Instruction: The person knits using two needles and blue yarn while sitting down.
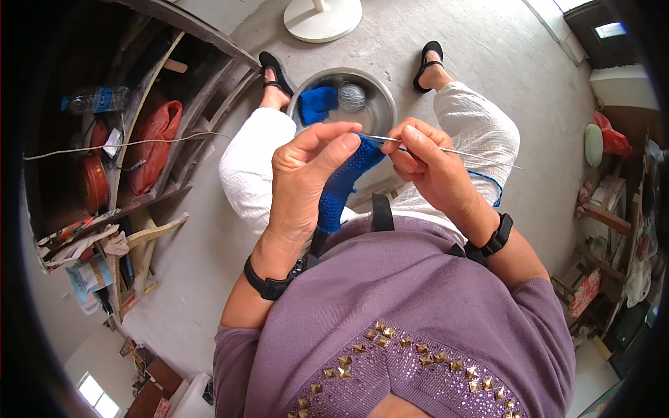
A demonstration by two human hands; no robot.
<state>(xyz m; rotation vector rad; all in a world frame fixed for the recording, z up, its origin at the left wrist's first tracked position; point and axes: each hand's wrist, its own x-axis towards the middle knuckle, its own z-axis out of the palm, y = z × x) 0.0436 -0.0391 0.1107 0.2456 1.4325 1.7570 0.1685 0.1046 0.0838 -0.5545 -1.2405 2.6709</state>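
Observation:
A blue knitted piece (pixel 339 183) hangs from thin metal knitting needles (pixel 481 157) above my lap. My left hand (pixel 313 157) pinches the upper edge of the knitting near the needle tips, thumb and forefinger together. My right hand (pixel 428 151) grips a needle between thumb and fingers, and its shaft sticks out to the right. Blue yarn (pixel 499 193) loops past my right wrist. Below the hands, a metal basin (pixel 391 99) on the floor holds a folded blue knitted piece (pixel 319 103) and a ball of grey yarn (pixel 351 97).
A white round stand base (pixel 324 23) sits on the concrete floor (pixel 486 42) ahead. At left is a wooden cabinet (pixel 209 62) with a red plastic bag (pixel 157 149), a plastic bottle (pixel 99 99) and a hanging cord (pixel 180 138). Cluttered shelving (pixel 609 219) lines the right side.

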